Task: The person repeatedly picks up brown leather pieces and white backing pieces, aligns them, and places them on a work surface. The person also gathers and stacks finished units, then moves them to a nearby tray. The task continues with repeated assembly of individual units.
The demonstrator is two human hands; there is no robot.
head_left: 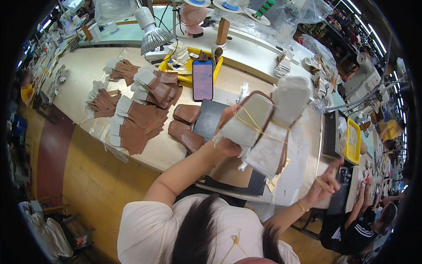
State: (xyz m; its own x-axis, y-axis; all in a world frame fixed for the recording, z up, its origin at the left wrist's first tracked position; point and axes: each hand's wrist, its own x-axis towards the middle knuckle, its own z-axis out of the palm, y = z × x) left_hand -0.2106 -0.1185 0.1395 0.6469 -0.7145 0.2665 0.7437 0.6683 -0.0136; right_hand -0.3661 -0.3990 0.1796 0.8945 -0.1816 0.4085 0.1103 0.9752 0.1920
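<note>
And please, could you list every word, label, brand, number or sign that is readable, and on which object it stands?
None is readable.
Phone screen: marks too small to read.
Banded bundle in the left hand: no writing visible.
Co-worker's black shirt: stripes, no readable lettering.

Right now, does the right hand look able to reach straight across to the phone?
Probably not: the left hand holds up banded pieces that appear to lie between the right hand and the phone, though one view leaves depth uncertain.
</note>
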